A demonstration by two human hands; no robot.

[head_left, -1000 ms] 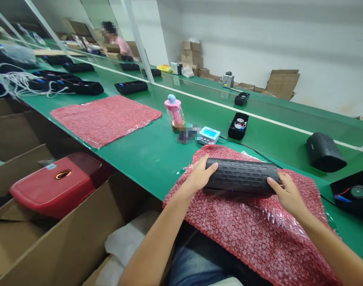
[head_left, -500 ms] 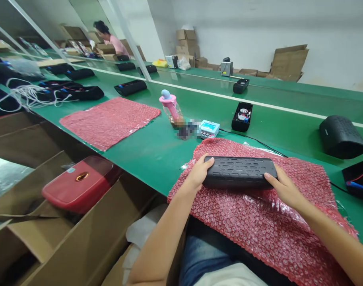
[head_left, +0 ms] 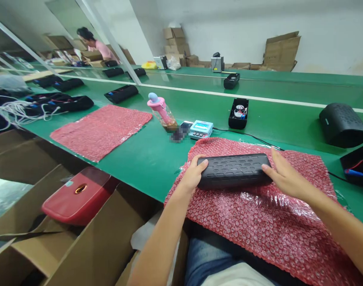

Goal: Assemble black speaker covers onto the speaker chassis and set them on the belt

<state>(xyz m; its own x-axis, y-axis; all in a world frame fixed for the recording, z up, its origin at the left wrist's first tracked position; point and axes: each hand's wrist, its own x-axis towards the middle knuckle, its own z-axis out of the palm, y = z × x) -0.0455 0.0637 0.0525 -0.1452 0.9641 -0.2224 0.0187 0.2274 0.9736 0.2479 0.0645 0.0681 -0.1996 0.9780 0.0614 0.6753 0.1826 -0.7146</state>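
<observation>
Nothing readable here tbh; the long black speaker [head_left: 234, 171] shows just slots; the round black speaker [head_left: 344, 125] by the green table's [head_left: 145, 159] right edge has a tiny pale mark, too small to read; the blue meter [head_left: 201, 129] screen is blur.

Matt black speaker [head_left: 233, 171] with a dimpled rubbery skin lies on glossy pink bubble wrap [head_left: 253, 222]; the green worktop [head_left: 145, 155] looks smooth and faintly shiny; brown cardboard box [head_left: 88, 246] dull, red plastic lid [head_left: 76, 196] glossy
</observation>
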